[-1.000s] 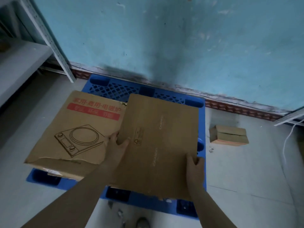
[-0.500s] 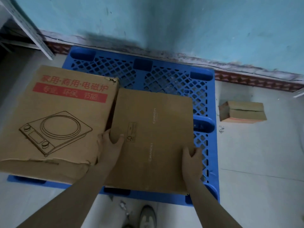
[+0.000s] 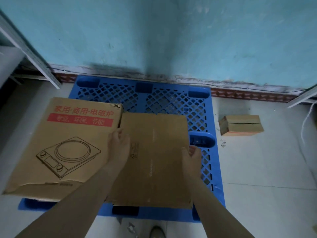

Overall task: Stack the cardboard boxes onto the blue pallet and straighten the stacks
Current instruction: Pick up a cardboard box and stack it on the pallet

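Note:
A blue lattice pallet (image 3: pixel 171 98) lies on the floor against the wall. On its left half sits a large cardboard box (image 3: pixel 68 145) printed with red characters and a cooker drawing; it overhangs the pallet's left edge. Beside it on the right lies a plain flat cardboard box (image 3: pixel 156 158). My left hand (image 3: pixel 118 145) grips this plain box's left edge, in the gap between the two boxes. My right hand (image 3: pixel 192 157) grips its right edge. The far half of the pallet is bare lattice.
A small cardboard box (image 3: pixel 241 125) lies on the pale tiled floor right of the pallet. A grey metal shelf rack (image 3: pixel 25 48) stands at the left, another rack's corner (image 3: pixel 303 97) at the right. My shoe (image 3: pixel 157 231) is near the pallet's front edge, with bits of debris.
The plain box has come down flat onto the pallet beside the printed box, with both hands still on its sides. My view has pulled back and tilted up a little.

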Tool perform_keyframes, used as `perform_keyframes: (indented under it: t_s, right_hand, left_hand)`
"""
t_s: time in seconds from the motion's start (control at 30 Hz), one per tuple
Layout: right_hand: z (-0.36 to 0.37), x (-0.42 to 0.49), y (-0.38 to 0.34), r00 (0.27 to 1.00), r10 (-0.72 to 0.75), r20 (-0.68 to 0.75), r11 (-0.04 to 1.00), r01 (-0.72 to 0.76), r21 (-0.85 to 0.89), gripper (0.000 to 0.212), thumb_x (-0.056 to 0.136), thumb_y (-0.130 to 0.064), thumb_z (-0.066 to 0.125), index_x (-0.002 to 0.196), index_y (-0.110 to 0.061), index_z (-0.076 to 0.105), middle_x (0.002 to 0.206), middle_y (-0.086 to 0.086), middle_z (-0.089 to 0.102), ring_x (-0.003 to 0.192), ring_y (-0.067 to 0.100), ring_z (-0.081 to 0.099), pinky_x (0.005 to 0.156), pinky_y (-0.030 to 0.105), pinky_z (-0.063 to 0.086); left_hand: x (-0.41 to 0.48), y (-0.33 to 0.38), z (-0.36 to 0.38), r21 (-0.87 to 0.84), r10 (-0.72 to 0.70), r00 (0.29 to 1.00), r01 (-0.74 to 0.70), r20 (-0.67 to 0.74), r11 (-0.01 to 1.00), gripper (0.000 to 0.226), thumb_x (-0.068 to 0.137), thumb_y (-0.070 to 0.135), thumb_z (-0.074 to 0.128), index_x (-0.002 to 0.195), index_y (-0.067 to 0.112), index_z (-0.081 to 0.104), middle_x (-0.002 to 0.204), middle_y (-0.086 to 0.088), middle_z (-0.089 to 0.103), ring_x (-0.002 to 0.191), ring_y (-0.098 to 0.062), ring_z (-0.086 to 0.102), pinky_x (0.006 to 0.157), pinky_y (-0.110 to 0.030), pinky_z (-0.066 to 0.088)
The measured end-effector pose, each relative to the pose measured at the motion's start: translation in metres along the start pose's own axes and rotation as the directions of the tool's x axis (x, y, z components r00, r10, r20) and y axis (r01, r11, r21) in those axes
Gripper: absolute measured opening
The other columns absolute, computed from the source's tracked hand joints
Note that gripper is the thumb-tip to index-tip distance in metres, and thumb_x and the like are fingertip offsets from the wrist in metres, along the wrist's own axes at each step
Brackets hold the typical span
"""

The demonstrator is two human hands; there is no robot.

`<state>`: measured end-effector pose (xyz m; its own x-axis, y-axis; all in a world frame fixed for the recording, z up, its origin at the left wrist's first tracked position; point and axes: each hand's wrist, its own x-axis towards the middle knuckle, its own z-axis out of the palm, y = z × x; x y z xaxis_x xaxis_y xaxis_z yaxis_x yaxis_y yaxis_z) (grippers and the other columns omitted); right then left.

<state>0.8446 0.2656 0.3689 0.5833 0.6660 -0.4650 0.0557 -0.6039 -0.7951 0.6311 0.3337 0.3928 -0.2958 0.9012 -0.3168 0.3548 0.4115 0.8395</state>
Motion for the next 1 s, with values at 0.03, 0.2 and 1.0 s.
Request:
perform_keyframes:
  t_s: [0.03, 0.2, 1.0]
  right_hand:
    - [-0.004, -0.006, -0.017, 1.000, -0.018, 0.017, 1.000, 0.017, 0.024, 0.039, 0.090, -0.037, 0.056, 0.125, -0.021, 0.049, 0.121, 0.004, 0.056, 0.112, 0.026, 0.055, 0.096, 0.047, 0.047]
    - [-0.054, -0.049, -0.122, 0.981, -0.189, 0.028, 0.967, 0.181, 0.180, 0.008, 0.095, -0.030, 0.055, 0.100, -0.033, 0.049, 0.101, -0.005, 0.054, 0.095, 0.015, 0.057, 0.085, 0.034, 0.043]
    - [-0.537, -0.155, -0.290, 0.842, -0.472, -0.261, 0.761, 0.539, 0.361, 0.015, 0.093, -0.021, 0.056, 0.108, -0.018, 0.058, 0.111, 0.004, 0.059, 0.114, 0.026, 0.057, 0.100, 0.038, 0.042]
  left_hand:
    - [-0.002, 0.020, -0.005, -0.014, 0.026, 1.000, -0.026, 0.008, 1.000, 0.040, 0.095, 0.031, 0.047, 0.134, 0.019, 0.046, 0.133, 0.002, 0.040, 0.119, -0.013, 0.044, 0.103, -0.036, 0.039]
    - [-0.029, 0.135, -0.045, -0.119, 0.193, 0.981, -0.192, -0.002, 0.974, 0.036, 0.097, 0.034, 0.046, 0.131, 0.021, 0.049, 0.129, 0.002, 0.050, 0.113, -0.012, 0.048, 0.095, -0.031, 0.040]
    - [-0.356, 0.470, 0.078, -0.433, 0.509, 0.824, -0.374, 0.251, 0.820, 0.025, 0.099, 0.025, 0.041, 0.116, 0.019, 0.057, 0.121, -0.003, 0.058, 0.114, -0.019, 0.054, 0.103, -0.038, 0.041]
